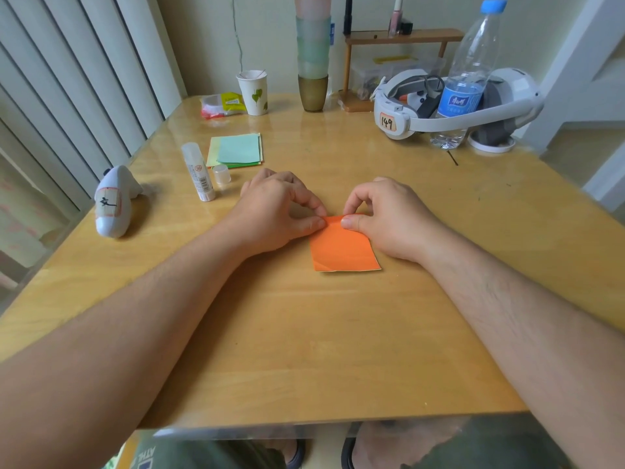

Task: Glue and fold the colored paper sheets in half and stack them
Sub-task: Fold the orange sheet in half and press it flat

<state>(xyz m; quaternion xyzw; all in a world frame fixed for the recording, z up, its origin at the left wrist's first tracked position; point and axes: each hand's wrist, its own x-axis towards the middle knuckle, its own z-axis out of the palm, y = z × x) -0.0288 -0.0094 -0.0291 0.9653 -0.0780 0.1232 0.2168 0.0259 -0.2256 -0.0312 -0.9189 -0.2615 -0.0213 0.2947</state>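
An orange paper sheet (343,247) lies on the wooden table (304,333), its near left corner curled up. My left hand (280,211) pinches the sheet's far left corner between thumb and fingers. My right hand (389,214) pinches the far edge just beside it. A stack of green and yellow paper sheets (236,150) lies further back on the left. An uncapped white glue stick (199,172) lies beside that stack, with its clear cap (221,173) standing next to it.
A white controller (113,201) lies at the left edge. At the back stand a paper cup (253,93), stacked tumblers (313,62), a wooden rack (399,38), a white headset (439,103) and a water bottle (470,76). A snack packet (223,104) lies behind the stack.
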